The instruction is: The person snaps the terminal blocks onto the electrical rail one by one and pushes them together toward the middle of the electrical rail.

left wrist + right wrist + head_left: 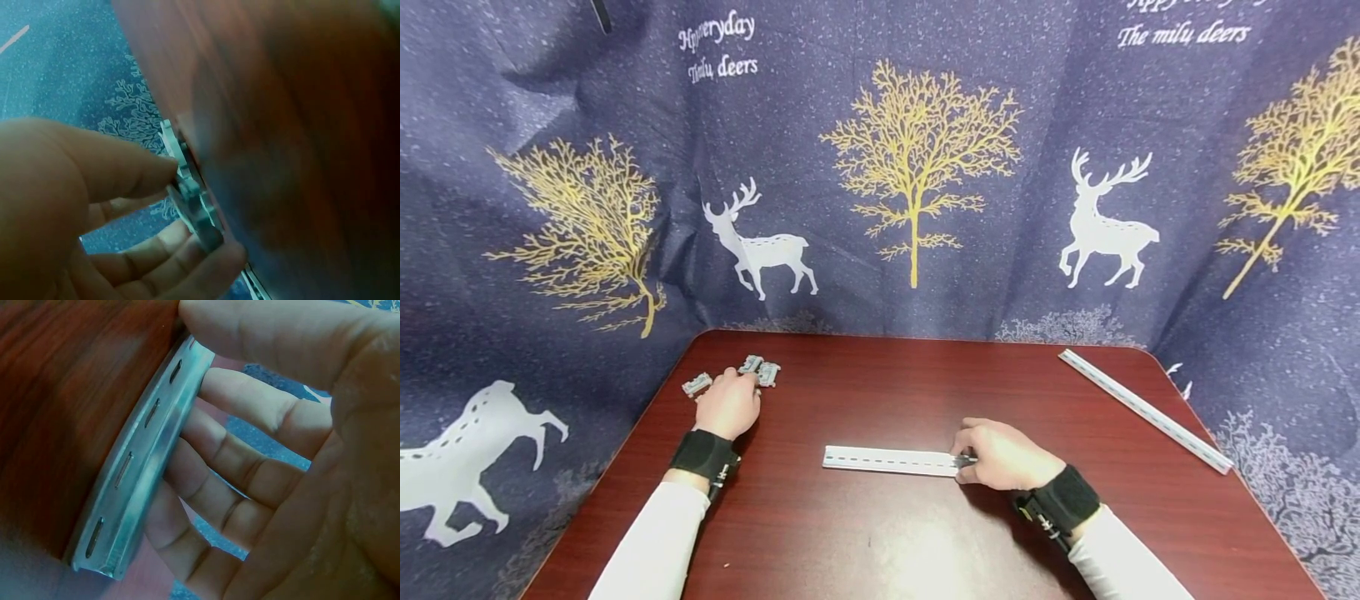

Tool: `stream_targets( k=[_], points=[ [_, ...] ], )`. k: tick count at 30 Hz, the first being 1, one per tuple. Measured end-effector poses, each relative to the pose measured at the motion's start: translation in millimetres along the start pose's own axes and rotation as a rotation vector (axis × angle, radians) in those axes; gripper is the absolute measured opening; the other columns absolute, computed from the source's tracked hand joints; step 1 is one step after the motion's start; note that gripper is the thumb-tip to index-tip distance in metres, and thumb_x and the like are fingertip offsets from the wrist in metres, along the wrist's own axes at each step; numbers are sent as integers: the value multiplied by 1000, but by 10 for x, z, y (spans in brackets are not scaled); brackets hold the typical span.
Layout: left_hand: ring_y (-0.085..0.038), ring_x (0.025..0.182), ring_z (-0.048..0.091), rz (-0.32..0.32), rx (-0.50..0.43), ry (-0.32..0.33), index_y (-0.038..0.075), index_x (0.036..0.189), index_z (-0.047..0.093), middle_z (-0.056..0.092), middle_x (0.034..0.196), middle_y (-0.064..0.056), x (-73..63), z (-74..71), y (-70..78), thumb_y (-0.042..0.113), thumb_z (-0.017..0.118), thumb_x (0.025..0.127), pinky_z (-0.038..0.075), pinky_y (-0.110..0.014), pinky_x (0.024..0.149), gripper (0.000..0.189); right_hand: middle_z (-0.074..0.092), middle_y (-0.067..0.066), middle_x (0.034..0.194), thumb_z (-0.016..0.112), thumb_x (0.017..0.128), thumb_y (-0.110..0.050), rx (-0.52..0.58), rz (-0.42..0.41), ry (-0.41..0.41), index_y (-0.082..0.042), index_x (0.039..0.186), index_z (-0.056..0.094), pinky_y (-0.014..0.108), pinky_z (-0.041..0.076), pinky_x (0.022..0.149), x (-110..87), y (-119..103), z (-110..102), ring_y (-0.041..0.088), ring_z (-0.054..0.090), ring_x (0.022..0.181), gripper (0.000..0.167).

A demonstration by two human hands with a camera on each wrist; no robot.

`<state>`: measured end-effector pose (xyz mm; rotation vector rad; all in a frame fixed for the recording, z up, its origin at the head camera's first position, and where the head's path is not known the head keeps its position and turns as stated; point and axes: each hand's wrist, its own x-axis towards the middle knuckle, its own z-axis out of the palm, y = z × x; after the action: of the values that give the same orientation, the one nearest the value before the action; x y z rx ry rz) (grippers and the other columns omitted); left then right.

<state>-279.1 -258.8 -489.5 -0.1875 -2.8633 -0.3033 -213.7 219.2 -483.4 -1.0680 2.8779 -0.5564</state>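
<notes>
At the table's far left, my left hand (728, 404) reaches in among small grey terminal blocks (697, 384). In the left wrist view, thumb and fingers pinch one such terminal block (195, 215) on edge, partly covered by the fingertips. A short slotted DIN rail (891, 460) lies crosswise at mid-table. My right hand (1000, 454) holds its right end and hides that end from the head view. Seen from the right wrist, the rail (128, 469) has oblong slots and a raised lip; several fingertips rest along one long side, with the thumb by its upper end.
A longer slotted rail (1146, 411) lies slanted along the right edge of the red-brown table (865, 383). Two more grey blocks (767, 373) sit just beyond the left fingertips. A dark blue cloth (865, 167) with deer and trees hangs behind the table.
</notes>
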Motion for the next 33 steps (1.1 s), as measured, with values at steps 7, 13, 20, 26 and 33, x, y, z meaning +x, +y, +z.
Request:
stream_targets(
  k=[7,13,20,26,33],
  points=[
    [-52,94,68,119,-28,52,0,96,74,65,100,-28,13,17,92,7,75,96,58,-66,77,7,55,-11,87,95,79,-21,-3,1,2,-24,89,77,28,45,68,-3,-24,-20,2,48,74,21],
    [-45,101,68,189,-88,75,0,109,78,67,104,-21,-20,32,226,6,75,98,60,-60,85,13,55,-10,86,95,79,-21,-1,8,-4,-24,87,75,28,45,68,-10,-37,-30,2,47,73,21],
    [-39,103,66,231,-122,79,2,117,79,64,112,-19,-41,66,369,7,77,97,61,-56,81,21,55,-11,87,95,80,-22,-16,-7,1,-25,88,76,29,46,69,-3,-23,-15,3,47,75,21],
    [-32,93,64,274,-115,71,3,121,79,61,104,-13,-51,87,469,8,79,94,59,-50,76,27,55,-11,86,95,79,-21,-16,-11,9,-25,87,76,28,45,68,-3,-17,-10,3,47,74,22],
    [-28,93,64,329,-114,86,4,124,79,63,104,-9,-65,118,594,10,83,93,59,-45,77,32,56,-11,87,94,78,-21,-9,-4,10,-25,89,76,29,45,68,-4,-15,-9,3,48,74,22]
  ],
)
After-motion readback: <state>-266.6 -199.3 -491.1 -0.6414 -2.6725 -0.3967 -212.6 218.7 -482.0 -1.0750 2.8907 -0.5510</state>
